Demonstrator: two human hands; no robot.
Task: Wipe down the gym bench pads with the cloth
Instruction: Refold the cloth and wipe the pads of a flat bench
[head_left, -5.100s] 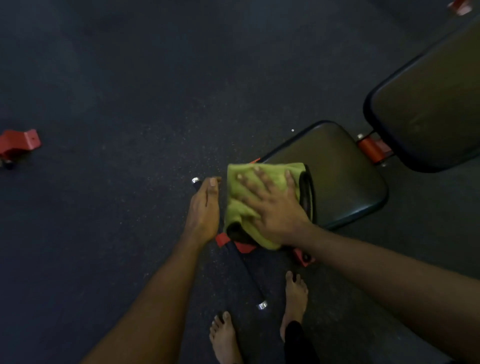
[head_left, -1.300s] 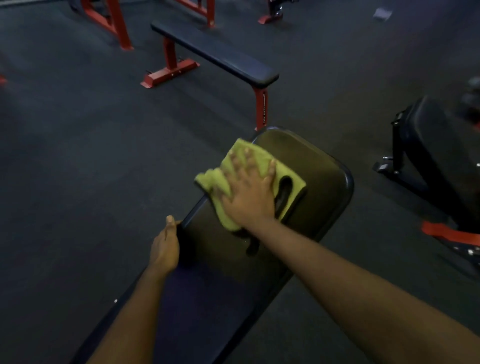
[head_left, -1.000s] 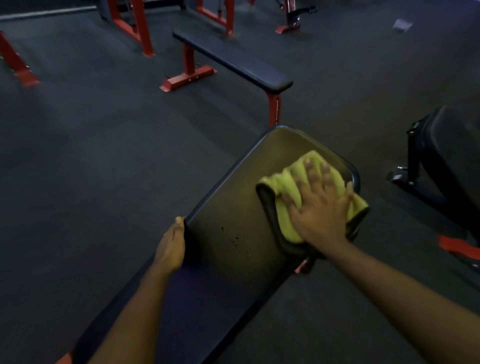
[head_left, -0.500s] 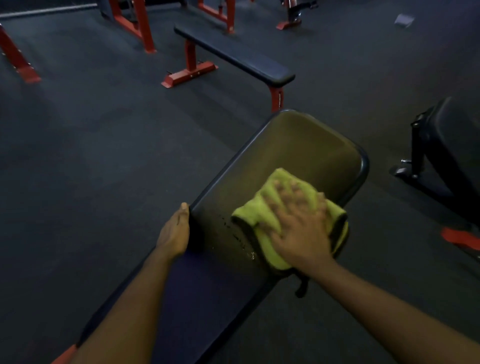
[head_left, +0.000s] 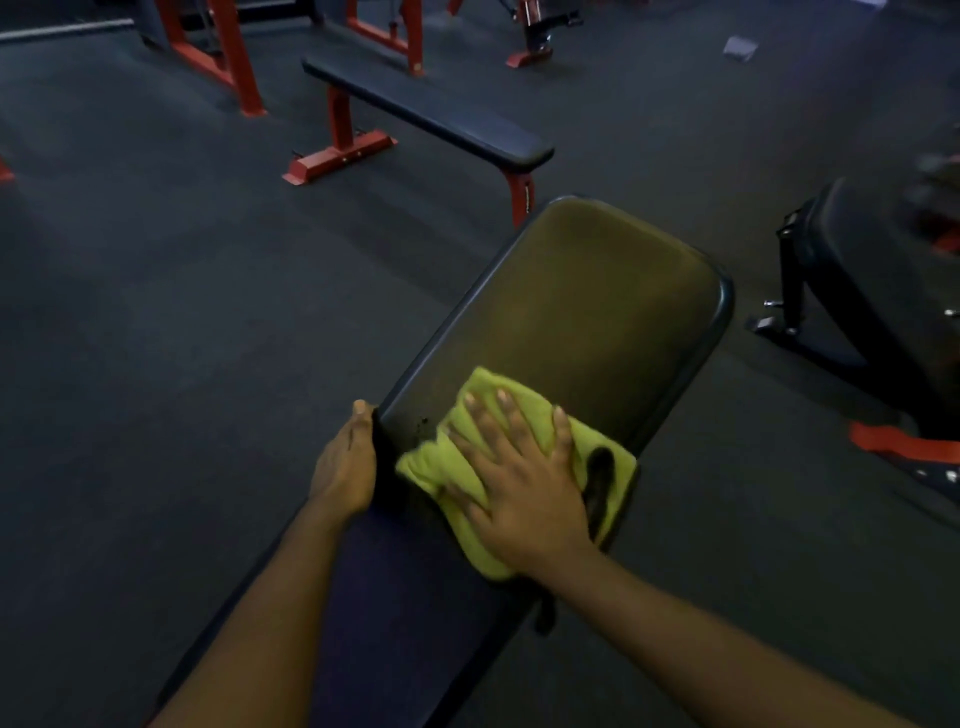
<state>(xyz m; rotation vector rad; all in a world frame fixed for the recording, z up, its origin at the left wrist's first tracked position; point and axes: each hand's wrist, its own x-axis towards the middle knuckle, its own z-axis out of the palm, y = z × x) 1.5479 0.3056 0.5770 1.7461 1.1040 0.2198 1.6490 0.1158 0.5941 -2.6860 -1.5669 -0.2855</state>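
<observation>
Cloth (head_left: 426, 462), folded, lies low on the bench pad (head_left: 587, 291), centre frame, under the right hand (head_left: 519, 483), fingers flat and spread, likely to press evenly. Left hand (head_left: 345, 467) grips the pad's left edge, probably steadying it against the push.

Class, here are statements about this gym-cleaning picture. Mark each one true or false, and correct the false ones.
1. The right hand lies flat on the yellow-green cloth. True.
2. The left hand holds a spray bottle. False: it holds the left edge of the bench pad.
3. The cloth lies on the floor. False: it lies on the bench pad, under the right hand.
4. A flat bench with red legs stands beyond the pad. True.
</observation>
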